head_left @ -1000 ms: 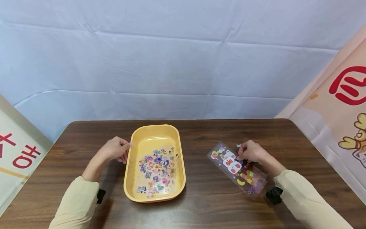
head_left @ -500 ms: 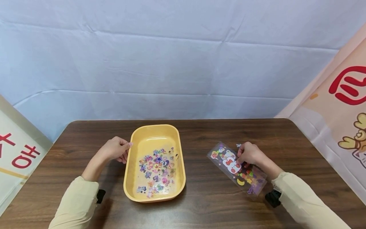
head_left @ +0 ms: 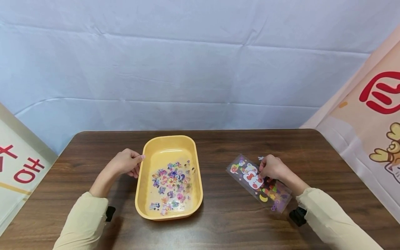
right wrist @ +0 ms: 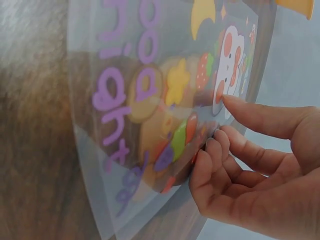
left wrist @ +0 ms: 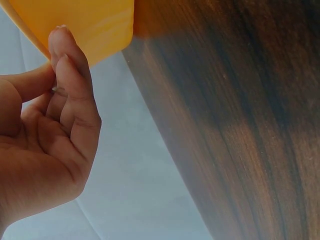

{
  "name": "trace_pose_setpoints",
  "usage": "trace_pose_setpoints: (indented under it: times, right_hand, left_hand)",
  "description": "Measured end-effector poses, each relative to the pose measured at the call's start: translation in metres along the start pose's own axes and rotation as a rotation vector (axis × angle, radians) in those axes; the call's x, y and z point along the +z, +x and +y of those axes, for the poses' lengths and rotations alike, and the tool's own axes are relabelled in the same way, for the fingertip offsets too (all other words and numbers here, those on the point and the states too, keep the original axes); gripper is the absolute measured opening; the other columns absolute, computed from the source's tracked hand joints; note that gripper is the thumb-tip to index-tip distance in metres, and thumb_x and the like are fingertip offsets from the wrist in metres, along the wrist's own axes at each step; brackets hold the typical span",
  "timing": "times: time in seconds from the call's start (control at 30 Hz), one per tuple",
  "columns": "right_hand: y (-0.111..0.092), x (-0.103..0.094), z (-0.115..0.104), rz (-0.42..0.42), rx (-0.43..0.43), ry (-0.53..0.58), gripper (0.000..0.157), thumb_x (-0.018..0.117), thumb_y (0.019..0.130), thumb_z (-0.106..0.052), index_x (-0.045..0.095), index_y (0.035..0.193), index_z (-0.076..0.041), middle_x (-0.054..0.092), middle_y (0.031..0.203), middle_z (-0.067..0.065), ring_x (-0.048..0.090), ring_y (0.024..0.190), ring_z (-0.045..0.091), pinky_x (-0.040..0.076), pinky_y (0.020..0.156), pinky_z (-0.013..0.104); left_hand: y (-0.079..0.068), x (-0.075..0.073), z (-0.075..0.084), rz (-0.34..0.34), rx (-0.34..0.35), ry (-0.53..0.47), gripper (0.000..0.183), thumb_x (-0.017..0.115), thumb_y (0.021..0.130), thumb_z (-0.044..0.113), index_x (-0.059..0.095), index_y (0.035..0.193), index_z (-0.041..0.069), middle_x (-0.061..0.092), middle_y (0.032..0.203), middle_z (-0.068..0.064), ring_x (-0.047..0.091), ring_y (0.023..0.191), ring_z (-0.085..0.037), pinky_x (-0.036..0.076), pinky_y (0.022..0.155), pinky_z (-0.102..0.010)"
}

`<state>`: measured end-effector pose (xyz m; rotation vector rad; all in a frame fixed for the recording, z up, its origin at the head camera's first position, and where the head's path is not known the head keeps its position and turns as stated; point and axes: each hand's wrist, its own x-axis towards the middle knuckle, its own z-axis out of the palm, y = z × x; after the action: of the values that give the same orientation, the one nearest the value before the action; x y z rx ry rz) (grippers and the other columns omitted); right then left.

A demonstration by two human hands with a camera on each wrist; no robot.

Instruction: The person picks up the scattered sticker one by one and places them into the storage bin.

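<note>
My left hand (head_left: 126, 163) grips the left rim of a yellow tray (head_left: 169, 140), thumb on the inner side and fingers outside it. In the left wrist view the tray's wall (left wrist: 100, 30) sits between thumb and fingers. Inside the tray lie many small colourful cartoon stickers (head_left: 172, 180). My right hand (head_left: 273, 167) pinches a clear plastic sheet (head_left: 242, 173) printed with a white rabbit, fruit, a moon and purple letters. In the right wrist view the thumb (right wrist: 260, 117) presses by the rabbit's face, the other fingers curled below. Two see-through layers show at the sheet's near edge.
A brown wood-grain table (head_left: 215, 222) carries tray and sheet. Behind its far edge hangs a pale creased cloth (head_left: 175, 69). Printed banners stand at the left (head_left: 25, 166) and the right (head_left: 375, 114).
My right hand has shifted slightly toward me along the sheet, its thumb now over the rabbit's face. The left hand and the tray have stayed where they were.
</note>
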<state>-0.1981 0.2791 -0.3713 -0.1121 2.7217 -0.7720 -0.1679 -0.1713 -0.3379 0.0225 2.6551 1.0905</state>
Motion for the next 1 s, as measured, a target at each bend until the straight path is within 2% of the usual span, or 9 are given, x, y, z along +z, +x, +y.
trace_pose_setpoints:
  times: [1.0]
  right_hand:
    - [-0.0042, 0.0025, -0.0007, 0.022, -0.01, 0.001, 0.013, 0.068, 0.074, 0.001, 0.056, 0.069, -0.001, 0.053, 0.063, 0.007, 0.049, 0.05, 0.017, 0.042, 0.045, 0.029]
  left_hand:
    - [-0.0002, -0.0014, 0.0003, -0.007, -0.003, -0.017, 0.037, 0.044, 0.097, 0.017, 0.063, 0.072, -0.002, 0.056, 0.053, -0.004, 0.059, 0.048, -0.016, 0.053, 0.054, -0.037]
